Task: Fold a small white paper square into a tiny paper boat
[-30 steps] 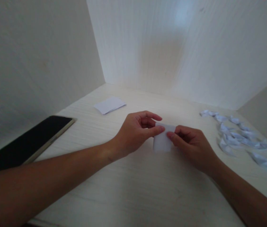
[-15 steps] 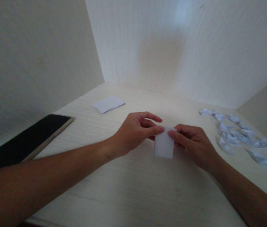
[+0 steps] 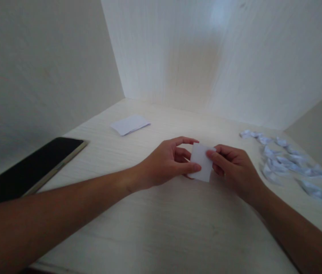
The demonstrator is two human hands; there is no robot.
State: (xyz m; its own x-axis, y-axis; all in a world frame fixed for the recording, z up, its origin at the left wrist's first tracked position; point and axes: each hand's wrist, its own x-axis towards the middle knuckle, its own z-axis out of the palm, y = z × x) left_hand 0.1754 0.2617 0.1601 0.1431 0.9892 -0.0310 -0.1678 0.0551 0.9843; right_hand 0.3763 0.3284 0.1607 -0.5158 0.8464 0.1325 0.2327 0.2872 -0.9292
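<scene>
A small white piece of paper (image 3: pixel 201 161) is held up between my two hands, just above the pale table. My left hand (image 3: pixel 175 160) grips its left side, thumb across the front and the other fingers behind or along the edge. At its upper right corner, my right hand (image 3: pixel 231 163) pinches the paper between thumb and fingers. The fingers behind the sheet are partly hidden.
A stack of white paper (image 3: pixel 131 125) lies at the back left of the table (image 3: pixel 161 228). Along the left wall rests a black-screened phone or tablet (image 3: pixel 32 167). Several twisted white paper pieces (image 3: pixel 281 160) are scattered on the right. Walls close in the back and sides.
The paper has been raised slightly and tilted. My left thumb has slid down from its top edge to the lower left part, while my right hand keeps its pinch at the upper right.
</scene>
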